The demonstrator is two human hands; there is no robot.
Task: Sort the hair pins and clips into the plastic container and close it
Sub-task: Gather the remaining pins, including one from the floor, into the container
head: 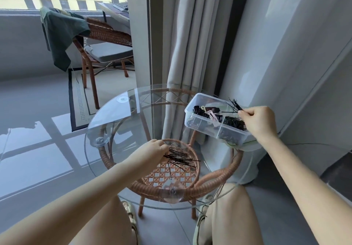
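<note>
A clear plastic container (192, 119) with divided compartments stands at the right edge of the round glass table (114, 149). It holds black and pink clips (206, 112) in its far part and dark hair pins (234, 123) in a nearer compartment. My right hand (257, 119) hovers over the container's right side, pinching a bunch of black hair pins (235, 104). A loose pile of dark hair pins (180, 159) lies on the glass near the middle. My left hand (153, 150) rests at the pile's left edge, fingertips closed on some of those pins.
The container's lid (245, 146) lies under it at the table's right rim. A rattan frame (165, 178) shows beneath the glass. Grey curtains (190, 54) hang close behind. A wicker chair (102, 40) with a green cloth stands far left. My knees are below the table's near edge.
</note>
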